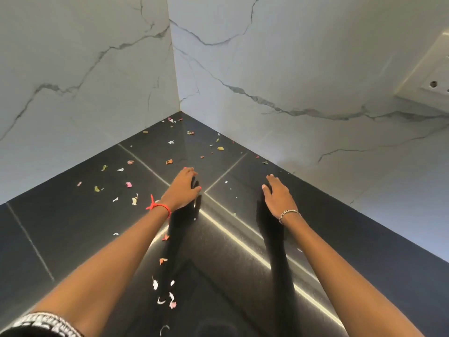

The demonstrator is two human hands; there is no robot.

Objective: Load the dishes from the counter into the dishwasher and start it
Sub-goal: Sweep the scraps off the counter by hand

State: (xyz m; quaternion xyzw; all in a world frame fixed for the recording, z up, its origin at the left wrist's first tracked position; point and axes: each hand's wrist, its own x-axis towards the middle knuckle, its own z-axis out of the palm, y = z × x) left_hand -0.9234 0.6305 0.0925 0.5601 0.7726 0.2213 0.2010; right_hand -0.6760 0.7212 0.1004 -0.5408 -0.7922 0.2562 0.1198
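I look down at a black counter [73, 227] that runs into a corner between two white marble walls. My left hand [182, 188], with a red thread at the wrist, is stretched out over the counter with straight fingers and holds nothing. My right hand [277, 194], with a silver bracelet, reaches out beside it, fingers relaxed, also holding nothing. Both hover just above the surface or touch it lightly; I cannot tell which. No dishes and no dishwasher are in view.
Several small pink, white and yellow-green scraps [128, 184] lie scattered over the counter, from the corner down toward me. A white wall socket [432, 81] sits on the right wall. Pale seams [243, 244] cross the dark surface.
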